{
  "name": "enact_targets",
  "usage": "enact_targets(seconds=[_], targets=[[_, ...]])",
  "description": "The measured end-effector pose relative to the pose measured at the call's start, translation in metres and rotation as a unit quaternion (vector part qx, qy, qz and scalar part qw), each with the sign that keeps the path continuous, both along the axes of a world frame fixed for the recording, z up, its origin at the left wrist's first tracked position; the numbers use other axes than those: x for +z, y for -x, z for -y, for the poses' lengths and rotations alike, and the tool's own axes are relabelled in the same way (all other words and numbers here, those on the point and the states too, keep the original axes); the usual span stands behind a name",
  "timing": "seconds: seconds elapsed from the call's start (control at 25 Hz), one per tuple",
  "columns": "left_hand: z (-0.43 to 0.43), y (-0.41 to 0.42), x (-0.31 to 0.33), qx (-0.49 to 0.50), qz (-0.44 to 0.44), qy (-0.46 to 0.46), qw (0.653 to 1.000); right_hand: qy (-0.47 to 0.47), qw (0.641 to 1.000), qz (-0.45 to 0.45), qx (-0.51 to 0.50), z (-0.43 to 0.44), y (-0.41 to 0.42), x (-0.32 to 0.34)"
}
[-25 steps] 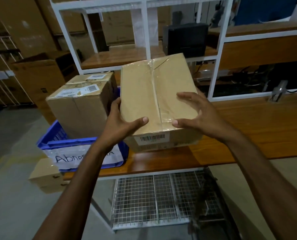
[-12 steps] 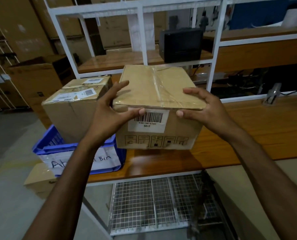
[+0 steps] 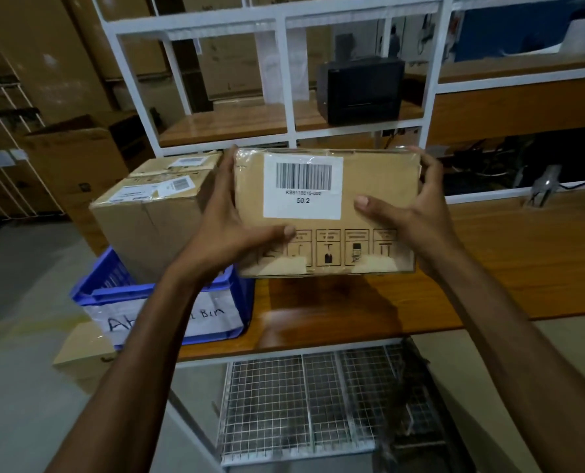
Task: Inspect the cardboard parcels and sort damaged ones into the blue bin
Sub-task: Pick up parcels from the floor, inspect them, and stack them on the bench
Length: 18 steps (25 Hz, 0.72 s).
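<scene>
Here the blue bin (image 3: 95,297) holds a labelled parcel (image 3: 154,230), beside the barcoded parcel (image 3: 381,186).

A black printer (image 3: 361,92) is sitting on the upper wooden shelf (image 3: 223,126) inside a white metal frame (image 3: 287,80). A wire-mesh rack (image 3: 267,404) is lying beneath the wooden worktop (image 3: 530,254). Cables (image 3: 482,158) are trailing behind it.

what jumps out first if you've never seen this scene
A cardboard parcel is held up at centre between the left hand and right hand, its white barcode label facing the camera. Just left of it, a blue bin holds more labelled boxes.
</scene>
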State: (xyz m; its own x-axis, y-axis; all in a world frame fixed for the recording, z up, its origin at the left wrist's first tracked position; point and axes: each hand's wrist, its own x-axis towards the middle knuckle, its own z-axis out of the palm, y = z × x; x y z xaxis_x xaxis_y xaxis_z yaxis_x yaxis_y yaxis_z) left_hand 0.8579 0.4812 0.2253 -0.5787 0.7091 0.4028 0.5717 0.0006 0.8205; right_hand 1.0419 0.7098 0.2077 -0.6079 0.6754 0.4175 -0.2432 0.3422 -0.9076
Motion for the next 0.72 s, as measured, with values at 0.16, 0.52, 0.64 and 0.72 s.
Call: enact_targets(seconds=[0.16,0.52,0.64,0.72], targets=[[-0.006,0.000,-0.007,-0.002,-0.008,-0.025,1.000,0.005,1.000,0.026,0.007,-0.003,0.001,-0.001],[-0.009,0.001,-0.022,0.016,-0.016,-0.004,1.000,-0.006,0.991,0.136,0.013,-0.004,0.002,-0.026],[-0.010,0.007,-0.026,-0.004,0.001,0.018,1.000,-0.002,0.990,0.140,0.005,-0.003,0.009,-0.034],[-0.010,0.006,-0.035,0.002,0.009,0.021,1.000,-0.013,0.989,0.150,0.000,-0.003,0.013,-0.036]])
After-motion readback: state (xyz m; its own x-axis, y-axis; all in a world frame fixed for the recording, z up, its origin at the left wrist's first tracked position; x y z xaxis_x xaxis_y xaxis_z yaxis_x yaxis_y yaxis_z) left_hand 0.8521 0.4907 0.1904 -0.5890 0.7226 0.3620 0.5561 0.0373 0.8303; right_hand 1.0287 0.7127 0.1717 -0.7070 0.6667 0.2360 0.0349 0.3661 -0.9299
